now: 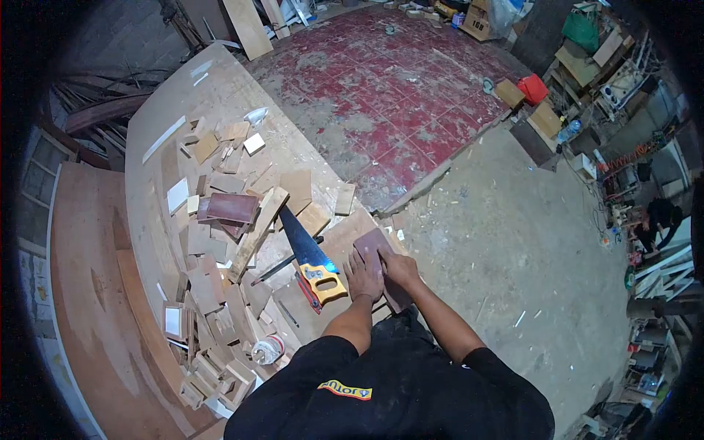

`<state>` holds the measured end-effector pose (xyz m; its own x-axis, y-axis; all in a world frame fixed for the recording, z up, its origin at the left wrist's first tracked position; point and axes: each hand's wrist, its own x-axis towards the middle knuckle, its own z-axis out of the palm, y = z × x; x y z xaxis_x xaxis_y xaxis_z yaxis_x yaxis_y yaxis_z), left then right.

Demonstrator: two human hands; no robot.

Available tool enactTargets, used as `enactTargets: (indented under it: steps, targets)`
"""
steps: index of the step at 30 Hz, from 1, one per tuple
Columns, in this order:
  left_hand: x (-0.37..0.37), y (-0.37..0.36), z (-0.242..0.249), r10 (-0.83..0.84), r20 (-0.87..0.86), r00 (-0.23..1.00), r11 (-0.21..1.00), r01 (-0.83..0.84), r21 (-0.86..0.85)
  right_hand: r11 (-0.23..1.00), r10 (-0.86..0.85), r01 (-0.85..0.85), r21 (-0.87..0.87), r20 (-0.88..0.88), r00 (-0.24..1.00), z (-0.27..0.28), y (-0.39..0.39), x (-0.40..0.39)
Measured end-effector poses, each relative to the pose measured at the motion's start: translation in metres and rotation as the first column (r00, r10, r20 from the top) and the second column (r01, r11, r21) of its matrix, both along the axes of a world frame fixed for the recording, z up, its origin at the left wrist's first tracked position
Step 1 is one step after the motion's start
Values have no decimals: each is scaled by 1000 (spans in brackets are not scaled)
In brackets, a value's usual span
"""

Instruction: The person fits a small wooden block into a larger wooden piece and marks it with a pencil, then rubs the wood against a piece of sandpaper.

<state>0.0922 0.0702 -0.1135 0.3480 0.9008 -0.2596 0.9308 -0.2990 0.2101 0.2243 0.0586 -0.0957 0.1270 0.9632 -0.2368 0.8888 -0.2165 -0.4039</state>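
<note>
A reddish-brown wooden board (372, 241) lies at the table's right edge, close to the body. My left hand (363, 275) rests on the board's left side, its fingers stretched forward. At the board's right side is my right hand (400, 270), its fingers bent against the wood; what they hold, if anything, is hidden. Just left of my left hand lies a handsaw with a yellow handle (323, 284) and a dark blade (300, 240). A red-handled tool (306, 291) sits beside the saw handle, and a dark bar (273, 270) passes near the blade.
Wood offcuts (209, 282) are heaped on the light table (242, 95) to the left, with a white can (268, 350) near the front. Red-tiled floor (367, 95) lies ahead. A person (660, 220) is at the far right among stacked materials.
</note>
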Motion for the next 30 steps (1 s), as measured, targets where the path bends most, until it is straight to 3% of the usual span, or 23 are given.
enactTargets:
  steps: [5,7,11,13,15,16,18,22,25,27,28,30]
  targets:
    - [-4,-1,-2,-12,8,1000,1000,12,-8,989,28,-32,-145,-27,999,37,-42,3]
    - [-2,-1,-7,-23,14,1000,1000,23,9,923,106,-92,-374,15,994,47,-50,7]
    - [-2,0,-8,-13,27,1000,999,12,36,793,271,-221,-568,5,962,34,-33,20]
    - [-1,-1,-3,-4,15,1000,1000,4,3,902,273,-252,-351,12,962,25,-16,17]
    - [0,-1,1,1,15,1000,1000,-1,3,991,99,-95,-91,39,994,25,4,9]
    - [0,-1,0,-4,13,1000,1000,4,3,992,94,-90,-91,37,995,19,5,4]
    - [1,-1,-3,2,-2,1000,999,-2,32,994,-27,21,109,55,998,5,11,0]
    - [1,-3,-1,13,28,1000,999,-14,35,997,-20,18,71,30,999,-9,-21,-1]
    - [-1,-1,1,-3,0,1000,1000,3,-11,1000,2,-2,-17,-3,1000,6,-46,6]
    - [-3,-3,-4,-12,9,1000,1000,12,9,945,215,-195,-261,48,975,4,-53,17]
    - [-2,-2,-6,-10,23,1000,999,9,35,948,209,-188,-258,55,976,17,-51,19]
    - [-2,-3,-6,-13,18,1000,999,12,37,827,323,-261,-499,41,945,41,-46,19]
